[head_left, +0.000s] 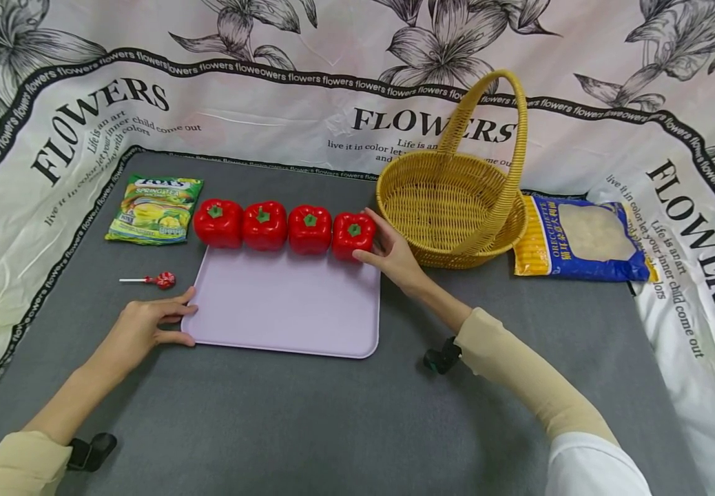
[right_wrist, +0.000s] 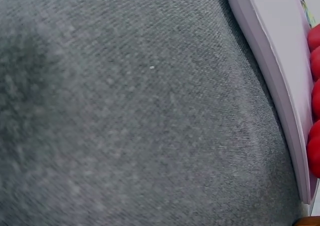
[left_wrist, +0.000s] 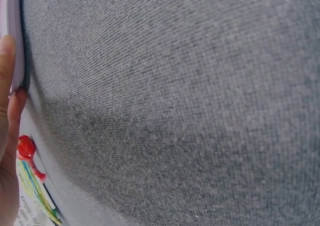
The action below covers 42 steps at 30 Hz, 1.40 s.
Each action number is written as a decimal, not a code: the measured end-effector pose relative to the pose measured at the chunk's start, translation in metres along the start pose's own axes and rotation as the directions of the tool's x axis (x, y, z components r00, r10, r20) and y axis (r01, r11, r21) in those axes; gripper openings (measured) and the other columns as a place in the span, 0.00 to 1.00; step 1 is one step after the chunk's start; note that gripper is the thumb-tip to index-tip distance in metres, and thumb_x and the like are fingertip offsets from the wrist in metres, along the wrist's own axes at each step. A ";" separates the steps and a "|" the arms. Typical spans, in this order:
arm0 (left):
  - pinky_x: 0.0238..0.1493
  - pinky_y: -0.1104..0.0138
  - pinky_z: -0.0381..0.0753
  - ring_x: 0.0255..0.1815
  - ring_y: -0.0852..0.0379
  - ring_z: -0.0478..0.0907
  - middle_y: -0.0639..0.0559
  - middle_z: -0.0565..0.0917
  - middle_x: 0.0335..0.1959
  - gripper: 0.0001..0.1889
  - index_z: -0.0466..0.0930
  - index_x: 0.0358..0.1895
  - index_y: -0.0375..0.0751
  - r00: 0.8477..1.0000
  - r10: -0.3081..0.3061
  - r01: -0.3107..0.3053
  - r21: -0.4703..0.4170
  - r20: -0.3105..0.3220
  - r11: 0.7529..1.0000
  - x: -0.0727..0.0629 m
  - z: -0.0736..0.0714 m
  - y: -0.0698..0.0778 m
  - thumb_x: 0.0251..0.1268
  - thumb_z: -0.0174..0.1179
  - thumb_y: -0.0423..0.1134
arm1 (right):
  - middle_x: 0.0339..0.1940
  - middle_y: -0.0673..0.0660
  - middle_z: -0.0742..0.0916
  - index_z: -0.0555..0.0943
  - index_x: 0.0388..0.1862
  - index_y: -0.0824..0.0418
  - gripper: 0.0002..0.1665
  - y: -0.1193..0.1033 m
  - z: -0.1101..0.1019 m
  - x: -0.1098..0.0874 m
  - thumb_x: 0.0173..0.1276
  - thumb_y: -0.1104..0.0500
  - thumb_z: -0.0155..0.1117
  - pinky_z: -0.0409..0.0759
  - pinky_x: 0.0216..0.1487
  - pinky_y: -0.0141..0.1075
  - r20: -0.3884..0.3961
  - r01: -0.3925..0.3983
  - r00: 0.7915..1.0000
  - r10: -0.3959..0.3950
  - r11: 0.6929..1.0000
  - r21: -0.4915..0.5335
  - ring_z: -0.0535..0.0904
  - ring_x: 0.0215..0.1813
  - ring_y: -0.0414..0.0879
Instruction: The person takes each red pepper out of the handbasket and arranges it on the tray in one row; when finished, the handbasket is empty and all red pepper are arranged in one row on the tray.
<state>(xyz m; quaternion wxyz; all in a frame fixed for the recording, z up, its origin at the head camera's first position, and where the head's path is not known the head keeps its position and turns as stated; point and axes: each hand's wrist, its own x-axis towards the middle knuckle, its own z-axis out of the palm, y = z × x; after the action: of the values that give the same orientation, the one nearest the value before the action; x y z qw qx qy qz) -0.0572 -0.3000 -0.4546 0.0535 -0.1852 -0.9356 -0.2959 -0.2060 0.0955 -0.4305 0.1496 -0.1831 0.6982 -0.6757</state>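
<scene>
A lilac tray [head_left: 289,303] lies flat in front of the person, with several red bell peppers [head_left: 264,226] in a row along its far edge. The left hand [head_left: 145,322] holds the tray at its near left corner, thumb by the front edge and fingers along the left side. At the row's right end, the right hand [head_left: 392,253] grips the last bell pepper [head_left: 353,235], thumb on the near side and fingers round the far right side. The left wrist view catches the left thumb [left_wrist: 6,61] against the tray's rim [left_wrist: 16,36]; the right wrist view shows mostly cloth.
A yellow wicker basket [head_left: 410,200] with a tall handle stands right of the row. Beyond it lies a blue and yellow pasta bag [head_left: 587,238]. Left of the peppers are a green and yellow snack packet [head_left: 156,210] and a red lollipop [head_left: 165,280]. Grey cloth [head_left: 308,420] covers the table.
</scene>
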 end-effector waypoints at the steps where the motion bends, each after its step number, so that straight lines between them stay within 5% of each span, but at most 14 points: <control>1: 0.45 0.68 0.75 0.41 0.45 0.85 0.35 0.79 0.55 0.32 0.84 0.46 0.28 1.000 0.000 0.000 0.003 0.000 1.000 0.000 0.000 0.000 0.26 0.80 0.33 | 0.76 0.62 0.61 0.52 0.76 0.66 0.46 -0.001 0.000 0.001 0.63 0.76 0.60 0.54 0.74 0.44 0.002 -0.004 1.000 0.004 1.000 0.004 0.54 0.76 0.50; 9: 0.44 0.72 0.75 0.41 0.45 0.85 0.35 0.79 0.54 0.32 0.84 0.45 0.28 1.000 0.005 -0.005 0.014 -0.007 1.000 0.000 0.000 0.000 0.25 0.80 0.33 | 0.76 0.59 0.61 0.51 0.76 0.65 0.46 0.012 -0.003 0.008 0.64 0.74 0.60 0.56 0.73 0.43 0.007 -0.015 1.000 0.014 1.000 0.007 0.54 0.76 0.49; 14: 0.43 0.61 0.75 0.41 0.44 0.85 0.35 0.79 0.54 0.32 0.84 0.45 0.28 1.000 0.005 -0.005 0.012 -0.005 1.000 0.000 0.000 0.001 0.26 0.80 0.33 | 0.75 0.58 0.63 0.52 0.76 0.65 0.46 0.015 -0.004 0.008 0.63 0.73 0.62 0.57 0.73 0.42 0.007 -0.013 1.000 0.013 1.000 -0.011 0.56 0.75 0.48; 29: 0.42 0.59 0.76 0.41 0.44 0.85 0.34 0.78 0.55 0.31 0.84 0.46 0.27 1.000 0.004 -0.004 0.002 0.023 1.000 0.005 0.000 -0.001 0.27 0.79 0.33 | 0.78 0.56 0.56 0.46 0.78 0.62 0.51 0.021 -0.011 -0.007 0.63 0.70 0.63 0.55 0.74 0.43 0.030 -0.058 0.998 0.060 0.997 -0.048 0.49 0.77 0.48; 38: 0.44 0.77 0.77 0.42 0.46 0.85 0.33 0.77 0.57 0.31 0.84 0.48 0.29 0.996 0.058 -0.060 0.027 0.061 0.998 -0.001 -0.003 -0.008 0.30 0.80 0.34 | 0.79 0.57 0.54 0.44 0.77 0.65 0.49 0.017 -0.014 -0.028 0.65 0.70 0.61 0.53 0.74 0.45 0.068 -0.075 0.994 0.082 0.993 -0.092 0.48 0.78 0.48; 42: 0.48 0.63 0.79 0.51 0.39 0.79 0.32 0.75 0.60 0.33 0.81 0.53 0.34 0.993 0.066 -0.074 0.079 0.096 0.994 -0.009 -0.008 -0.007 0.36 0.79 0.38 | 0.78 0.59 0.55 0.47 0.77 0.64 0.45 0.007 -0.016 -0.044 0.69 0.67 0.60 0.54 0.74 0.48 0.084 -0.080 0.992 0.094 0.985 -0.154 0.49 0.77 0.49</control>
<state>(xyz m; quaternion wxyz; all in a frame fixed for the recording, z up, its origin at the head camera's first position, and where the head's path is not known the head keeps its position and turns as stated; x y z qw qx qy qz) -0.0516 -0.3128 -0.4541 0.0277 -0.2292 -0.9414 -0.2459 -0.1751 0.1300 -0.4382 0.1965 -0.1937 0.7469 -0.6050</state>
